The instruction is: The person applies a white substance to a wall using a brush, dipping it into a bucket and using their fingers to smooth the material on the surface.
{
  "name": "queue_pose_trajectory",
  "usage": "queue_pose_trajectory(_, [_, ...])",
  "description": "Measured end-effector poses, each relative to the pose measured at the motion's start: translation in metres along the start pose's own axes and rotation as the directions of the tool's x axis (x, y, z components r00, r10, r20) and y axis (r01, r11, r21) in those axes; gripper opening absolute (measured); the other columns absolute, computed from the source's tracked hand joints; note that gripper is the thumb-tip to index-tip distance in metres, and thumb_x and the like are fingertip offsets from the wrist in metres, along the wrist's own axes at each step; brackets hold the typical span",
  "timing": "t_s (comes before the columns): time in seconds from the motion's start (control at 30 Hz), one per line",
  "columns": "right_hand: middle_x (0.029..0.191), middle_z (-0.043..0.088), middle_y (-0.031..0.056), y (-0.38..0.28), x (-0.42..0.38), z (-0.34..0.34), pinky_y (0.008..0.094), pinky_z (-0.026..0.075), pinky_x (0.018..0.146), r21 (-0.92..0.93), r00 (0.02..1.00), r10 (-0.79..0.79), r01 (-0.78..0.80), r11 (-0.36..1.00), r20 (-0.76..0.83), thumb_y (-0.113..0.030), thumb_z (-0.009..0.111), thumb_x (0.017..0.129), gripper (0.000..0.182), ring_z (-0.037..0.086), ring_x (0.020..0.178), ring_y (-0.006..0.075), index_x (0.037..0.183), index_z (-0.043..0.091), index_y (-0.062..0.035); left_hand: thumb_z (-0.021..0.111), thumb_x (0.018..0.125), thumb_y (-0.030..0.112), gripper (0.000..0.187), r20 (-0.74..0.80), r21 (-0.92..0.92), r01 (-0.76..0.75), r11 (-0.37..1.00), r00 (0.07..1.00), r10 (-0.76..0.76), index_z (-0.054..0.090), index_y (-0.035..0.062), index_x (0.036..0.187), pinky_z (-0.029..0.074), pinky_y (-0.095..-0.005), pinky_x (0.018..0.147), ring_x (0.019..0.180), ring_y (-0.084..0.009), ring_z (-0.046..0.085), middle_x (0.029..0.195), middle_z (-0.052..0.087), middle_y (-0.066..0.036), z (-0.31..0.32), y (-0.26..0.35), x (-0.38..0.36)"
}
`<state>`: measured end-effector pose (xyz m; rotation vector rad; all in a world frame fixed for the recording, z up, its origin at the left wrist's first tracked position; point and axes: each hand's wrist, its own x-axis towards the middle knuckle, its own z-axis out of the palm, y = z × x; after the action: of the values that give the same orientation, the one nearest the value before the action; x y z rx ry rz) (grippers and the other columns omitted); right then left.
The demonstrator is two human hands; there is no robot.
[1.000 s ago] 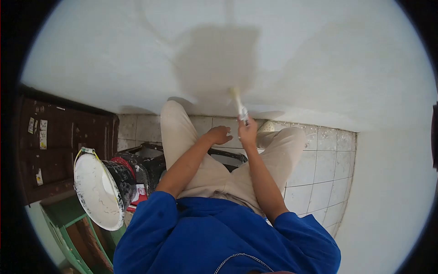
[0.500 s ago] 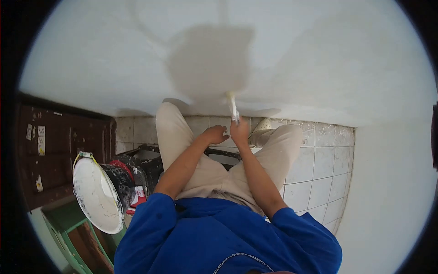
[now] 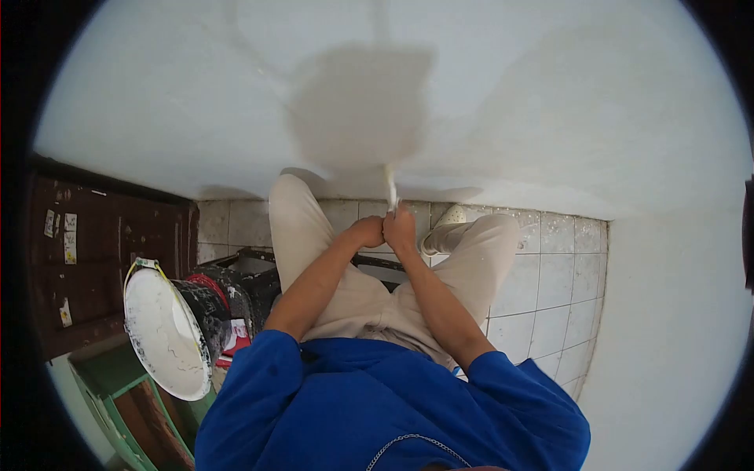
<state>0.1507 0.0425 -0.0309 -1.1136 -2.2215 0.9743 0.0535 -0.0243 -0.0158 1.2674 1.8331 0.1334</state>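
My right hand (image 3: 400,231) is closed round the handle of a paint brush (image 3: 391,187), whose pale bristles point up at the foot of the white wall (image 3: 550,118). My left hand (image 3: 367,233) is right beside it, touching or nearly touching the right hand between my knees. Its fingers are curled and partly hidden, so whether they hold anything is unclear.
On the left a white-coated bucket (image 3: 166,334) leans beside a black paint-spattered item (image 3: 255,286). Beyond are a dark brown door (image 3: 102,251) and a green wooden frame (image 3: 110,377). Tiled floor (image 3: 514,286) lies under my legs.
My right hand has shifted slightly left with the brush and now meets my left hand. The gap between the hands has closed.
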Motion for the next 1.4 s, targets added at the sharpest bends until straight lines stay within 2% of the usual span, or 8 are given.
queue_pose_trajectory(0.17, [0.073, 0.059, 0.0277, -0.068, -0.001, -0.043, 0.0487, 0.045, 0.062, 0.279, 1.0, 0.013, -0.021, 0.96, 0.028, -0.006, 0.051, 0.084, 0.029, 0.059, 0.069, 0.0443, 0.107, 0.054, 0.0099, 0.059, 0.081, 0.023, 0.03, -0.139, -0.047, -0.169, 0.985, 0.977, 0.161, 0.065, 0.0006, 0.1, 0.048, -0.0431, 0.082, 0.094, -0.0373, 0.062, 0.101, 0.065, -0.022, 0.029, -0.031, 0.022])
queue_pose_trajectory(0.47, [0.07, 0.058, 0.0278, -0.002, 0.0, -0.01, 0.0498, 0.043, 0.059, -0.06, 0.994, 0.096, -0.093, 0.994, 0.043, -0.006, 0.052, 0.083, 0.03, 0.058, 0.067, 0.0453, 0.109, 0.053, 0.0084, 0.056, 0.083, 0.028, 0.041, -0.044, -0.045, -0.076, 0.996, 0.996, 0.074, 0.058, 0.0037, 0.115, 0.045, -0.0447, 0.091, 0.106, -0.0355, 0.057, 0.112, 0.061, -0.02, 0.0, -0.001, -0.004])
queue_pose_trajectory(0.67, [0.073, 0.059, 0.0278, -0.07, -0.003, -0.058, 0.0517, 0.044, 0.061, 0.228, 0.981, -0.143, 0.17, 0.959, -0.13, -0.006, 0.051, 0.083, 0.032, 0.058, 0.069, 0.0471, 0.112, 0.052, 0.0069, 0.056, 0.083, 0.022, 0.032, -0.114, -0.013, -0.112, 0.994, 0.987, 0.11, 0.061, 0.0031, 0.108, 0.046, -0.0459, 0.088, 0.101, -0.038, 0.059, 0.108, 0.063, -0.022, 0.012, -0.01, 0.008])
queue_pose_trajectory(0.87, [0.069, 0.059, 0.0215, -0.022, -0.001, -0.026, 0.0414, 0.044, 0.053, -0.077, 0.99, -0.068, 0.058, 0.995, -0.127, -0.008, 0.049, 0.089, 0.024, 0.061, 0.061, 0.0364, 0.107, 0.054, 0.0067, 0.055, 0.086, 0.036, 0.043, -0.083, -0.036, -0.08, 0.996, 0.994, 0.077, 0.058, 0.0019, 0.112, 0.045, -0.0442, 0.091, 0.106, -0.036, 0.056, 0.112, 0.06, -0.021, -0.002, 0.003, -0.011])
queue_pose_trajectory(0.97, [0.071, 0.059, 0.0224, -0.045, -0.004, -0.044, 0.0411, 0.044, 0.053, 0.15, 0.999, -0.002, 0.009, 0.989, -0.049, -0.007, 0.049, 0.089, 0.022, 0.061, 0.062, 0.036, 0.106, 0.054, 0.0063, 0.055, 0.086, 0.037, 0.045, -0.051, -0.05, -0.108, 0.993, 0.993, 0.105, 0.057, 0.0017, 0.114, 0.045, -0.0442, 0.091, 0.106, -0.0365, 0.056, 0.113, 0.06, -0.02, 0.018, -0.019, 0.012])
queue_pose_trajectory(1.07, [0.072, 0.059, 0.0235, -0.06, 0.005, -0.073, 0.04, 0.045, 0.054, 0.13, 0.899, -0.311, 0.363, 0.923, -0.308, -0.006, 0.051, 0.087, 0.024, 0.063, 0.064, 0.0359, 0.108, 0.054, 0.0061, 0.055, 0.086, 0.038, 0.047, -0.084, -0.041, -0.106, 0.994, 0.991, 0.102, 0.056, 0.0015, 0.115, 0.044, -0.0436, 0.092, 0.107, -0.0366, 0.056, 0.114, 0.059, -0.02, 0.012, -0.013, 0.004])
queue_pose_trajectory(1.17, [0.07, 0.058, 0.0229, -0.063, 0.024, -0.089, 0.038, 0.045, 0.055, 0.166, 0.956, -0.013, 0.064, 0.984, -0.292, -0.006, 0.052, 0.086, 0.023, 0.061, 0.062, 0.0362, 0.106, 0.055, 0.0055, 0.054, 0.087, 0.039, 0.047, -0.013, -0.043, -0.028, 0.999, 1.0, 0.028, 0.055, 0.0012, 0.116, 0.043, -0.043, 0.093, 0.108, -0.0363, 0.054, 0.114, 0.059, -0.021, 0.009, -0.008, 0.002])
queue_pose_trajectory(1.4, [0.07, 0.056, 0.0257, -0.04, 0.004, -0.09, 0.0432, 0.044, 0.058, 0.116, 0.957, -0.069, 0.106, 0.988, -0.283, -0.005, 0.052, 0.085, 0.021, 0.056, 0.064, 0.0434, 0.103, 0.055, 0.0062, 0.054, 0.087, 0.039, 0.048, -0.034, -0.038, -0.103, 0.994, 0.994, 0.102, 0.055, -0.0002, 0.115, 0.043, -0.0427, 0.091, 0.107, -0.0362, 0.054, 0.112, 0.058, -0.023, 0.001, -0.004, 0.002])
